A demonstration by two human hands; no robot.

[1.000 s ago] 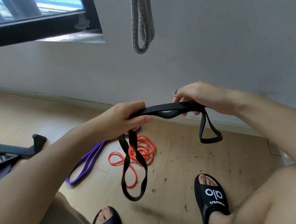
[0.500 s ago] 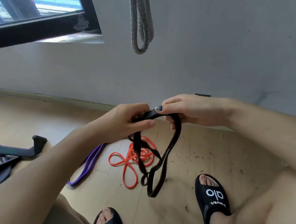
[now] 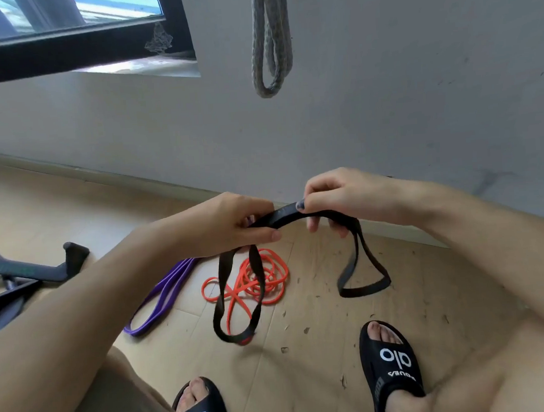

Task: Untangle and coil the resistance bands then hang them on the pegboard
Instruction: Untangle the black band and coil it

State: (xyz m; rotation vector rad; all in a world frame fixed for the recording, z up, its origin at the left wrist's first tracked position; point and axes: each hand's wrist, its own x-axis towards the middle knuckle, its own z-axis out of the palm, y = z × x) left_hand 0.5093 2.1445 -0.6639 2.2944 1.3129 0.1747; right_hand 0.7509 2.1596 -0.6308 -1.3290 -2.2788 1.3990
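The two hands have moved apart again since half a second ago: the flat black rubber resistance band is folded once more, one loop hanging under each hand above the floor. Coiling seems half done. The left hand grips one bend, the right hand pinches the other.

Count: one grey band hanging on the far wall, one purple band, one tangled orange band, both on the floor.
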